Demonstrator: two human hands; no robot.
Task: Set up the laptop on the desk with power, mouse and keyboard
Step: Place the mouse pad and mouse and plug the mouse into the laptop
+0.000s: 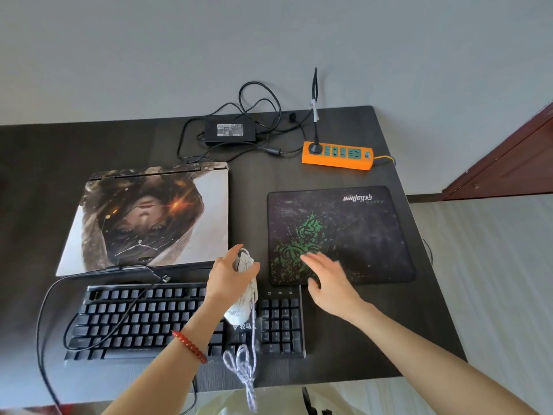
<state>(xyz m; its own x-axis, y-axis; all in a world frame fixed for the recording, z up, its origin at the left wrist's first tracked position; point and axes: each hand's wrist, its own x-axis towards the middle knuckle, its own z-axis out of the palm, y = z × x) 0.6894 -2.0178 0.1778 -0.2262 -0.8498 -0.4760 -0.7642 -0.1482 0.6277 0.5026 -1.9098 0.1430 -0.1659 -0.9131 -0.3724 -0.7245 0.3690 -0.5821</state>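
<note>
Gripping a white mouse [243, 290] above the keyboard [185, 320], the left hand [229, 275] has thumb and fingers curled round the mouse's front end, and its body hangs down over the keys. A braided white cable [246, 365] drops from the mouse in a bundled loop past the keyboard's near edge. The left wrist wears a red bead bracelet [189, 345].

The right hand [327, 278] is just right of the keyboard's far right corner, fingers spread and fairly straight, holding nothing; it is blurred, so whether the palm touches the mouse pad [341, 235] I cannot tell, though it overlaps the pad's near left corner. The pad, dark with a green splatter design, lies beyond and to the right of the keyboard.

Directly behind the keyboard lies the laptop [146, 217], lid closed, with printed artwork on it. A black keyboard cable [48, 313] curves off the keyboard's left side and runs across its keys. Farther back from the keyboard sits the black power adapter [230, 133] amid loose black leads, and to its right an orange power strip [338, 157] with one black plug seated in it. All rest on a dark desk [36, 181].
</note>
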